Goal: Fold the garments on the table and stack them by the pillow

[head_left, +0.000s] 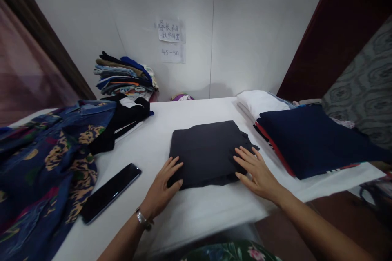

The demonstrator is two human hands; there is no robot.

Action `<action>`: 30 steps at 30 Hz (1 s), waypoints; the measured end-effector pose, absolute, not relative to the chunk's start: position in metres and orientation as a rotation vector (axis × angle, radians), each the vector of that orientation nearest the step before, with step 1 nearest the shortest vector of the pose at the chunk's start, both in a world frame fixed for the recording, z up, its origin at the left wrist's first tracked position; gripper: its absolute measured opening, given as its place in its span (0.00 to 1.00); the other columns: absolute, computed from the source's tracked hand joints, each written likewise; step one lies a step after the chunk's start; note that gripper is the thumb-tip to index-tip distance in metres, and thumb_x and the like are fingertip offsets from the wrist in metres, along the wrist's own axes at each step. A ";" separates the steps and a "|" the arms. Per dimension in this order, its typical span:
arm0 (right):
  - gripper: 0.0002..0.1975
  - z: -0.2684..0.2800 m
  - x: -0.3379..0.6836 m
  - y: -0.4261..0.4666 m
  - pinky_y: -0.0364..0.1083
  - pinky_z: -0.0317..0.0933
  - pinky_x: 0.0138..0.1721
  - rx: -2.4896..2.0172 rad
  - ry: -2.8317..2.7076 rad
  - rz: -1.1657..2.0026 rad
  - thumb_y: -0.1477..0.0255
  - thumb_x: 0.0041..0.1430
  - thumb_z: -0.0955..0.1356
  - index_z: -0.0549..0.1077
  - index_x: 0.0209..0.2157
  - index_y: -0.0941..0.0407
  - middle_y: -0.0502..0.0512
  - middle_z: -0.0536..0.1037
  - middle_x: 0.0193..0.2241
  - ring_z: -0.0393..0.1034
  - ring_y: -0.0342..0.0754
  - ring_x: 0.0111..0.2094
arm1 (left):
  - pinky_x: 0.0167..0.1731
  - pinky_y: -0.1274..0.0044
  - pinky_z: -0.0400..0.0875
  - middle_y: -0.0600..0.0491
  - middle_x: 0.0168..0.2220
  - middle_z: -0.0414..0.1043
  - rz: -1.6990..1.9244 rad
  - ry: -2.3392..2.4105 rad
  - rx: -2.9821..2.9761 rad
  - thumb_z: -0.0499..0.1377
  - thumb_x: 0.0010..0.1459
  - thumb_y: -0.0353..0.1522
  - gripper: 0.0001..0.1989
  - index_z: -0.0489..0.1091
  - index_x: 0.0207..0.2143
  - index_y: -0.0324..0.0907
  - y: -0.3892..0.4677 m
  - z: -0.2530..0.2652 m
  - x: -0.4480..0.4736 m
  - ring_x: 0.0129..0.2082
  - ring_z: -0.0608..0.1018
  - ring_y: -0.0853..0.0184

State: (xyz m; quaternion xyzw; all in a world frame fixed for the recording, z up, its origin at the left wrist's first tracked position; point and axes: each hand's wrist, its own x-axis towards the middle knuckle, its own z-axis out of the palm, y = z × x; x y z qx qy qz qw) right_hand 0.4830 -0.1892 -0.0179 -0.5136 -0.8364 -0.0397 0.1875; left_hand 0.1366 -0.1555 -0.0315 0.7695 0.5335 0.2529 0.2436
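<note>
A dark grey folded garment (208,153) lies flat on the white tabletop (183,208) in front of me, roughly a rectangle with a small uneven edge at its right. My left hand (163,187) rests at its near left corner, fingers spread and touching the cloth. On the opposite side my right hand (257,173) lies with its fingers stretched over the right edge. Neither hand grips the cloth. What kind of garment it is, the folds do not show.
A black phone (112,191) lies left of my left hand, beside a patterned denim jacket (61,159) and black clothing (122,118). Folded clothes (125,75) are stacked at the back left. Navy folded cloth (309,138) tops a pile at right. Handwritten paper signs (172,31) hang on the wall.
</note>
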 end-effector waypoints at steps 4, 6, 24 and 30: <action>0.26 0.012 0.447 -0.161 0.64 0.38 0.64 -1.438 -2.257 -0.090 0.61 0.63 0.60 0.60 0.62 0.49 0.55 0.55 0.64 0.44 0.56 0.66 | 0.63 0.61 0.49 0.49 0.64 0.57 0.735 1.620 2.189 0.50 0.61 0.43 0.24 0.67 0.55 0.44 -0.126 -0.004 0.163 0.65 0.55 0.59; 0.27 0.017 0.434 -0.136 0.63 0.38 0.64 -1.452 -2.260 -0.055 0.59 0.63 0.60 0.58 0.63 0.50 0.56 0.53 0.65 0.41 0.57 0.66 | 0.63 0.60 0.47 0.48 0.64 0.55 0.702 1.659 2.309 0.50 0.61 0.43 0.24 0.66 0.56 0.44 -0.105 0.004 0.180 0.66 0.54 0.58; 0.32 -0.044 0.466 -0.069 0.61 0.40 0.63 -1.953 -1.980 0.253 0.52 0.64 0.54 0.59 0.62 0.55 0.55 0.53 0.65 0.40 0.56 0.67 | 0.61 0.61 0.52 0.39 0.65 0.51 0.599 1.908 2.001 0.49 0.59 0.48 0.33 0.62 0.58 0.35 -0.045 -0.038 0.191 0.66 0.50 0.53; 0.33 -0.041 0.475 -0.085 0.59 0.47 0.61 -2.076 -1.846 0.252 0.52 0.63 0.55 0.55 0.64 0.55 0.58 0.50 0.66 0.47 0.58 0.65 | 0.61 0.62 0.54 0.39 0.64 0.54 0.731 1.874 1.714 0.52 0.55 0.52 0.37 0.58 0.60 0.37 -0.032 -0.047 0.165 0.63 0.59 0.51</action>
